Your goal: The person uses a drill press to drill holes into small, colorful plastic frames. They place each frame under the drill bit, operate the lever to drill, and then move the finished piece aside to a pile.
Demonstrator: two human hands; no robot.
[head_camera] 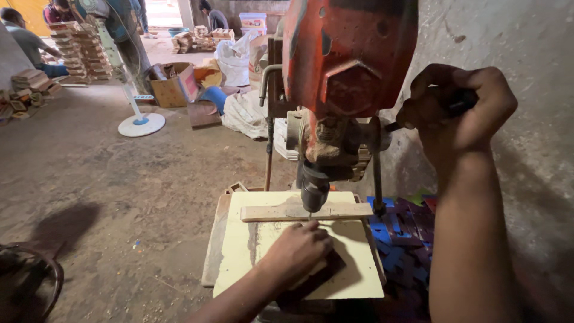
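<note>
Head view: a red drill press (pixel 350 57) is seen from above, its dark chuck (pixel 314 188) lowered to a wooden strip (pixel 306 212) that lies crosswise on a pale yellow board (pixel 239 257) serving as the work surface. The left hand (pixel 294 250) is laid palm-down on the board just in front of the strip, fingers loosely bent and fingertips touching or nearly touching its near edge; nothing is enclosed in it, and a dark flat piece (pixel 317 278) is partly covered beneath the palm. The right hand (pixel 457 110) is raised beside the machine and closed firmly around the dark feed handle (pixel 460 106). The strip is judged to be light, stiff and dry, with a rough sawn face that should not slip readily under the fingers; being thin and narrow, it may split near the hole or spin if the bit catches. It is best held flat by pressure on its top face and near edge, well to either side of the chuck, never under the bit. A heap of blue pieces (pixel 399 236) lies to the right of the board. Farther off, on the dusty floor (pixel 119 185), a white standing fan (pixel 141 122), a cardboard box (pixel 170 84), white sacks (pixel 236 60) and stacks of wood blocks (pixel 78 51) are visible, with other people seated nearby.
</note>
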